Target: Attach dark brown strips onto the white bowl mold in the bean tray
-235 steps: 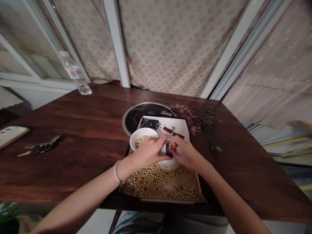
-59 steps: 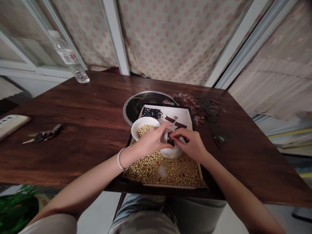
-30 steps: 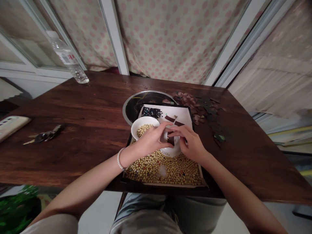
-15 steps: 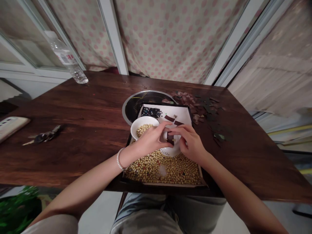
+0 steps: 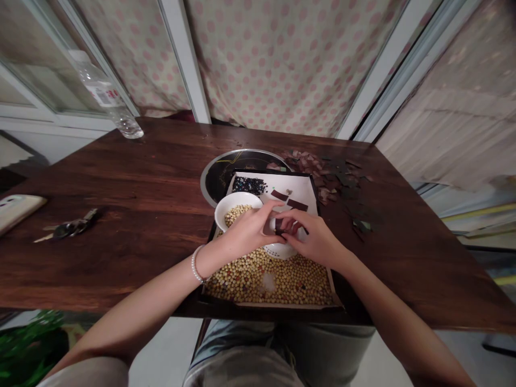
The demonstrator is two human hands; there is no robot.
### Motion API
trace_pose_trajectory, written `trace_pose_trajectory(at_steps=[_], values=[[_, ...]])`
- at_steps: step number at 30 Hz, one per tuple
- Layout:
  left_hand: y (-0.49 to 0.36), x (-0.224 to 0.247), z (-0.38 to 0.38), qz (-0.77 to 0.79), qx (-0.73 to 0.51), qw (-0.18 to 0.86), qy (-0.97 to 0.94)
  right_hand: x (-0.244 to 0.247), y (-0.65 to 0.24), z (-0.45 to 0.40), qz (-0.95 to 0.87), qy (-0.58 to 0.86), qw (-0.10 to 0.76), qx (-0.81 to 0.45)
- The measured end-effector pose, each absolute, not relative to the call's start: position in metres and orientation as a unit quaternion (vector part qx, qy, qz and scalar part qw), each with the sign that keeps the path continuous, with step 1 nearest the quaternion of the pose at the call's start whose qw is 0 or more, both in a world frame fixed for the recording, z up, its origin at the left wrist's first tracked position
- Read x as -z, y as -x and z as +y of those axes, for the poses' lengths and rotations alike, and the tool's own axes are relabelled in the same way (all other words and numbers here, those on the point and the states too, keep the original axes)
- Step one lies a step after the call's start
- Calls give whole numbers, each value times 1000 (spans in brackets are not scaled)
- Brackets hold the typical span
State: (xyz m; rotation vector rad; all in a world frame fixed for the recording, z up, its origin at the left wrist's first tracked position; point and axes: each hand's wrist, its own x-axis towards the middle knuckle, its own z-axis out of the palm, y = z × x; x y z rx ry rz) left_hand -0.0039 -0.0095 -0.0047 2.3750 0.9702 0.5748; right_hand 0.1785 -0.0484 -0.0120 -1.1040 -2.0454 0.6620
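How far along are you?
Done so far: a white bowl holds beans, and dark strips lie on white paper. In hand: the right hand pinches a small dark piece above a white strainer, the left hand beside it. Still left: beans fill the tray, and dark scraps lie on the table.

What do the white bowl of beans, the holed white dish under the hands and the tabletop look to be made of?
The white bowl looks like glazed ceramic, with a smooth, glossy white wall. The perforated white dish could be plastic or ceramic; its rows of small holes don't settle which. The tabletop looks like varnished dark wood, showing grain and a soft sheen.
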Motion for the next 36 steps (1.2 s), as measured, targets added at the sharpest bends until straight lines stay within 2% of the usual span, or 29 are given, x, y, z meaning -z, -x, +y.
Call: trace_pose_trajectory(at_steps=[17, 23, 36], values=[[4, 5, -10, 371, -201, 245, -873, 14, -185, -51, -844, 429, 286, -145], [3, 4, -11, 367, -207, 234, -876, 21, -180, -48, -834, 421, 334, -124], [3, 4, -11, 358, -214, 255, -872, 25, -178, -46, -829, 440, 328, -108]])
